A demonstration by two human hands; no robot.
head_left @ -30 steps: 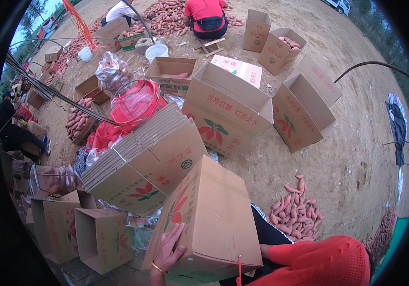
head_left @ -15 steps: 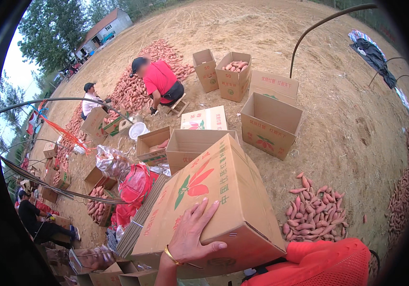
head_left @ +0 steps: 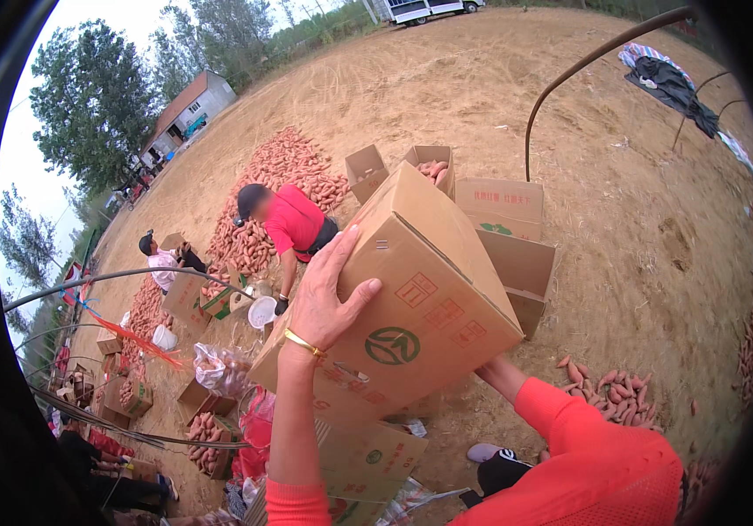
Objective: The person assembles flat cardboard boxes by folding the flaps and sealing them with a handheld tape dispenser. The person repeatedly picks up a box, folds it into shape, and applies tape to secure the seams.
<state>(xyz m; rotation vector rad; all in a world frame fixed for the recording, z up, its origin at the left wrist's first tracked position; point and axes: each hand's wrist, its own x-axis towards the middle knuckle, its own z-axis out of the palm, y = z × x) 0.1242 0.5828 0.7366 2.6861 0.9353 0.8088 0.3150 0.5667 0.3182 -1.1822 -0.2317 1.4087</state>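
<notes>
A closed brown cardboard box [head_left: 451, 302] with a round green emblem and red printed marks is held up in the air, tilted, in front of me. My left hand [head_left: 332, 294], a gold bangle at its wrist, presses on the box's upper left side with thumb and fingers spread across the edge. Behind the box's lower right edge goes my right hand [head_left: 501, 375]; only the part near the wrist shows, and its fingers are hidden. Below the box lie flattened cardboard sheets [head_left: 372, 456].
Open boxes [head_left: 521, 267] stand beyond the held box. Loose sweet potatoes [head_left: 617, 394] lie at right, with a large heap [head_left: 293, 167] farther off. A person in red [head_left: 293, 223] crouches by that heap. Metal hoops [head_left: 538, 105] arch at both sides.
The box has been lifted and turned, so its emblem end faces me and it covers some boxes beyond. My left hand rose with it. The right forearm has come into view.
</notes>
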